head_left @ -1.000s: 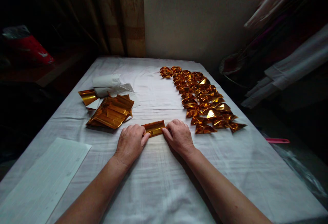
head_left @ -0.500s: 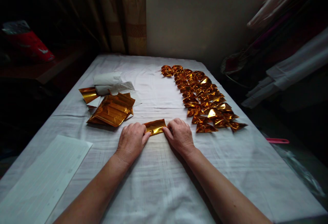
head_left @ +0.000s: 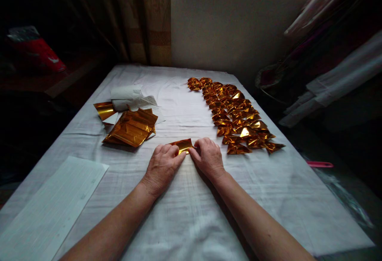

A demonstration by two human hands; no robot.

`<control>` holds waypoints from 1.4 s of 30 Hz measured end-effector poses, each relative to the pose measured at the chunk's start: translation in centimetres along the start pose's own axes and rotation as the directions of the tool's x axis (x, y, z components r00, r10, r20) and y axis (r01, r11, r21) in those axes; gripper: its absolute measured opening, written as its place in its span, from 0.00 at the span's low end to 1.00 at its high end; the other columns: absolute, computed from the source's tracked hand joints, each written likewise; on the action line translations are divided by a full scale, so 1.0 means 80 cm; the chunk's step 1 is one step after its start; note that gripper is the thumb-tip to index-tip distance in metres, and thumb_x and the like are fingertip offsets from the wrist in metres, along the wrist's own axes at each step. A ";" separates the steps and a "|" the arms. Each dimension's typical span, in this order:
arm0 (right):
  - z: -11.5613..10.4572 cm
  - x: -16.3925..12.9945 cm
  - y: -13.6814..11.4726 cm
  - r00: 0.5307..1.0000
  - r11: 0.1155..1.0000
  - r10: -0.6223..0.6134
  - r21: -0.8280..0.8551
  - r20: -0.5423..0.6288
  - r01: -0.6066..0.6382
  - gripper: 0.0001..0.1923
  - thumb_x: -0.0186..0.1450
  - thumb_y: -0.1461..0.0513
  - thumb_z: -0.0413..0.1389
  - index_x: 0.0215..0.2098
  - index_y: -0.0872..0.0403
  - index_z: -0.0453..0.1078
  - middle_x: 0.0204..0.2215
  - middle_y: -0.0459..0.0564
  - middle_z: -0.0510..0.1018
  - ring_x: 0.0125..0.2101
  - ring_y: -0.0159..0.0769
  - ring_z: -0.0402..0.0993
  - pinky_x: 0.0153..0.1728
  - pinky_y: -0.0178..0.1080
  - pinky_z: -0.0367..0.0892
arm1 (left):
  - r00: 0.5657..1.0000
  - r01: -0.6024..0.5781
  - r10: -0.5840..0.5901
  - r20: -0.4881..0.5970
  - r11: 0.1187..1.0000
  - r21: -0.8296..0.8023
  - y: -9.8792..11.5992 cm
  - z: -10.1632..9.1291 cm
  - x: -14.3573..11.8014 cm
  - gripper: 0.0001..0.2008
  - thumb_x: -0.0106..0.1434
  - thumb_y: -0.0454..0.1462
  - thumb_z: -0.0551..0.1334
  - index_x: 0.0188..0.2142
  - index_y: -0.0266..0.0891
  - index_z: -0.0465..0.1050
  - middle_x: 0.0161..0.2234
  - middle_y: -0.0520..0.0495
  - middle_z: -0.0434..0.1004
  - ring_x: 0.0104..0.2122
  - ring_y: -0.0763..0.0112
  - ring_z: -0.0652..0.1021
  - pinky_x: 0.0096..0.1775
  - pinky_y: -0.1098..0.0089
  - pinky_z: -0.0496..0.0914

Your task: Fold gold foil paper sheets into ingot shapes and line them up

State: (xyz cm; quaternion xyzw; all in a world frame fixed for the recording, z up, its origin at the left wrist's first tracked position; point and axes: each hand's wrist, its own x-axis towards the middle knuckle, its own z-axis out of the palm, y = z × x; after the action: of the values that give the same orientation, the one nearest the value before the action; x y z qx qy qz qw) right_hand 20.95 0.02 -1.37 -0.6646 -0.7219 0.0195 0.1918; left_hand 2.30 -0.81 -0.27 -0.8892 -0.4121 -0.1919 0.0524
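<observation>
A narrow folded strip of gold foil paper (head_left: 182, 145) lies on the white cloth between my two hands. My left hand (head_left: 164, 160) is closed on its left part, the thumb along the near edge and the fingers over the paper. At the right end my right hand (head_left: 208, 157) pinches the strip, thumb toward the near corner. The left hand covers much of the strip. To the left lies a loose stack of gold foil sheets (head_left: 131, 127). Rows of folded gold foil pieces (head_left: 235, 111) with pointed ends stand on the right.
White tissue-like paper (head_left: 127, 94) sits behind the foil stack. A pale lined sheet (head_left: 56, 205) lies at the left front of the cloth-covered table (head_left: 185, 221). Beyond the right edge are a pink handle (head_left: 320, 164) and hanging cloth (head_left: 343, 78). A red bag (head_left: 41, 50) rests on a side surface.
My left hand has slid rightward along the gold foil strip, closer to my right hand, covering more of it. The right hand stays nearly in place. The view has shifted slightly.
</observation>
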 end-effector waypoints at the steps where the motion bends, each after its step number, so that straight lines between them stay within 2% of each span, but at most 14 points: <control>1: 0.000 0.000 0.000 1.000 1.000 -0.002 0.000 -0.006 0.002 0.08 0.65 0.56 0.58 0.35 0.53 0.69 0.32 0.49 0.74 0.35 0.40 0.68 0.36 0.38 0.55 | 1.000 -0.024 0.024 -0.004 1.000 0.020 0.001 0.000 0.000 0.11 0.68 0.34 0.58 0.47 0.45 0.75 0.39 0.46 0.75 0.40 0.63 0.71 0.44 0.61 0.64; 8: 0.000 0.000 -0.001 1.000 1.000 -0.002 0.013 -0.024 0.002 0.08 0.66 0.56 0.57 0.34 0.52 0.69 0.32 0.49 0.74 0.35 0.40 0.68 0.36 0.39 0.55 | 0.997 -0.056 0.052 0.058 0.996 0.068 0.001 -0.006 -0.008 0.15 0.66 0.32 0.58 0.51 0.42 0.72 0.43 0.45 0.76 0.45 0.61 0.72 0.49 0.58 0.63; 13: 0.002 0.000 0.000 1.000 1.000 -0.001 0.025 -0.031 0.002 0.08 0.66 0.55 0.57 0.34 0.52 0.69 0.32 0.49 0.74 0.35 0.40 0.68 0.36 0.39 0.55 | 0.993 -0.064 0.053 0.102 0.992 0.105 0.000 -0.015 -0.019 0.16 0.67 0.30 0.55 0.52 0.39 0.72 0.45 0.44 0.78 0.44 0.61 0.74 0.49 0.59 0.62; 17: 0.002 -0.002 0.001 0.999 1.000 -0.005 0.029 -0.037 0.006 0.08 0.66 0.56 0.57 0.35 0.52 0.69 0.33 0.49 0.74 0.35 0.40 0.68 0.36 0.39 0.55 | 0.993 -0.068 0.059 0.105 0.993 0.093 -0.001 -0.017 -0.030 0.18 0.67 0.29 0.53 0.54 0.38 0.71 0.50 0.44 0.77 0.48 0.60 0.74 0.51 0.59 0.60; 24: -0.005 -0.004 -0.010 0.981 0.985 -0.175 -0.008 -0.081 0.175 0.07 0.68 0.59 0.55 0.33 0.51 0.71 0.36 0.49 0.76 0.38 0.39 0.66 0.40 0.40 0.53 | 0.993 -0.051 0.041 0.109 0.995 0.090 0.000 -0.016 -0.030 0.18 0.66 0.28 0.54 0.53 0.38 0.72 0.50 0.44 0.78 0.47 0.60 0.75 0.50 0.59 0.61; 26: -0.005 -0.003 -0.017 0.980 0.982 -0.190 -0.001 -0.067 0.190 0.08 0.67 0.57 0.56 0.32 0.52 0.72 0.37 0.49 0.76 0.39 0.39 0.66 0.41 0.40 0.53 | 0.994 -0.050 0.040 0.103 0.994 0.095 0.001 -0.016 -0.029 0.18 0.66 0.28 0.54 0.53 0.38 0.72 0.50 0.44 0.78 0.47 0.60 0.75 0.50 0.59 0.61; 32: 0.001 0.002 -0.025 0.994 0.994 -0.112 0.010 0.006 0.112 0.13 0.65 0.52 0.58 0.30 0.52 0.71 0.32 0.49 0.75 0.36 0.39 0.66 0.38 0.40 0.53 | 0.995 -0.050 0.041 0.092 0.994 0.102 0.000 -0.014 -0.031 0.18 0.66 0.29 0.54 0.54 0.38 0.72 0.49 0.44 0.79 0.47 0.60 0.75 0.49 0.59 0.62; 39: -0.005 -0.001 -0.003 1.000 0.998 -0.024 -0.063 0.017 0.025 0.11 0.67 0.54 0.57 0.32 0.52 0.71 0.33 0.49 0.75 0.36 0.40 0.67 0.37 0.40 0.52 | 0.995 -0.049 0.045 0.085 0.998 0.041 -0.009 -0.011 -0.037 0.20 0.67 0.27 0.51 0.54 0.41 0.72 0.53 0.45 0.77 0.49 0.62 0.75 0.50 0.59 0.62; 42: -0.007 -0.001 0.001 1.000 0.997 -0.023 -0.073 0.015 0.024 0.11 0.68 0.54 0.56 0.31 0.52 0.71 0.32 0.49 0.75 0.37 0.40 0.67 0.37 0.40 0.52 | 0.996 -0.048 0.045 0.080 0.998 0.034 -0.014 -0.011 -0.044 0.22 0.67 0.27 0.50 0.55 0.42 0.71 0.54 0.45 0.77 0.51 0.61 0.75 0.51 0.59 0.61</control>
State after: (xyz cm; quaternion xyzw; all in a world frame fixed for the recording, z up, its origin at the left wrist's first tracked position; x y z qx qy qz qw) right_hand 21.20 -0.19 -0.92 -0.6627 -0.7311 -0.0045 0.1623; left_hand -0.84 -2.84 -0.89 -0.9044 -0.3963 -0.1476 0.0566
